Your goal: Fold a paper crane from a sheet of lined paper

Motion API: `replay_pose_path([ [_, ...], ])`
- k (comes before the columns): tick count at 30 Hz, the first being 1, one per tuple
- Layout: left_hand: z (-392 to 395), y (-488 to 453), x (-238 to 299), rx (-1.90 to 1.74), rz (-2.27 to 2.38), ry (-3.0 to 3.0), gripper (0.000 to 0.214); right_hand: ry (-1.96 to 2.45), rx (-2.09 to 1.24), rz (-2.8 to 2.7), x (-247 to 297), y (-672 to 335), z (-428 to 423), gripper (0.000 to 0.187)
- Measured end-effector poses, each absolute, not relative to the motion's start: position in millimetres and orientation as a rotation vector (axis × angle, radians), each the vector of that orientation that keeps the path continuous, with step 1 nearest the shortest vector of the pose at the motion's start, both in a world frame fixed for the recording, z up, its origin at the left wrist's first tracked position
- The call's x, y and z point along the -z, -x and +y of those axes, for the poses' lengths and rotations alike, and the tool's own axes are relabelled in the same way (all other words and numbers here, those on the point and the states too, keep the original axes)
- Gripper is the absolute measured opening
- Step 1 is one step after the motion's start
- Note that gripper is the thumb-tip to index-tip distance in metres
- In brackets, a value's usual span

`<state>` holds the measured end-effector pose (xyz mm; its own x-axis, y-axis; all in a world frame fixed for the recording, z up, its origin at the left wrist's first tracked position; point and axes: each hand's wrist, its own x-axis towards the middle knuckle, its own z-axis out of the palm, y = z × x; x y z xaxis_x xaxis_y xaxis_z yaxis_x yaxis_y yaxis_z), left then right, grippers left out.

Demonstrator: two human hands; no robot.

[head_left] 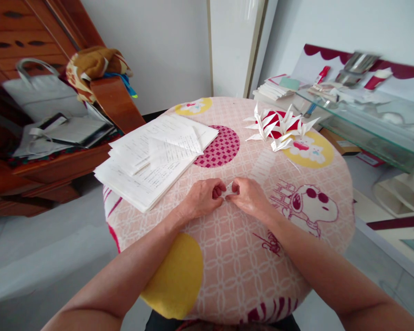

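A small folded piece of white printed paper (pixel 229 189) is pinched between my two hands over the middle of the round table. My left hand (pixel 204 196) grips its left side with thumb and curled fingers. On the other side my right hand (pixel 250 195) holds it between thumb and fingers. Much of the paper is hidden by my fingertips. Beyond my right hand a strip of paper (pixel 263 165) lies flat on the cloth. Several white folded paper cranes (pixel 262 126) stand in a group at the back right, around a red item (pixel 277 123).
A stack of printed sheets (pixel 158 156) lies at the table's left, loose sheets on top. The patterned tablecloth (pixel 227 257) covers the round table. To the right stands a glass shelf (pixel 372 124) with papers and metal pots. A wooden chair (pixel 119 103) with a bag (pixel 46 87) is on the left.
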<state>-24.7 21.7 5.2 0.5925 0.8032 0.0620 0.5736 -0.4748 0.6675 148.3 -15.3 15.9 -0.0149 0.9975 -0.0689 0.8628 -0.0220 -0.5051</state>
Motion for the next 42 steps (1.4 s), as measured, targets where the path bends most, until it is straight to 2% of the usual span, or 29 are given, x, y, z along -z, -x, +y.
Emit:
replay_pose_path([
  [8,25,24,0,-0.481,1.117,-2.245,0.012,1.971,-0.556,-1.967,-16,-146,-14,0.016],
  [24,36,35,2,-0.481,0.989,-2.226,0.034,1.818,-0.673,-1.905,-7,-157,-6,0.021],
  [31,56,40,-4,-0.358,0.734,-1.961,0.047,1.813,-1.037,-1.756,-12,-160,-5,0.013],
  [38,73,6,-15,-0.225,1.029,-2.189,0.027,1.829,-1.439,-1.722,-18,-164,17,0.018],
  [42,69,-1,-16,-0.218,1.041,-2.215,0.014,1.792,-1.363,-1.69,-14,-165,14,0.015],
])
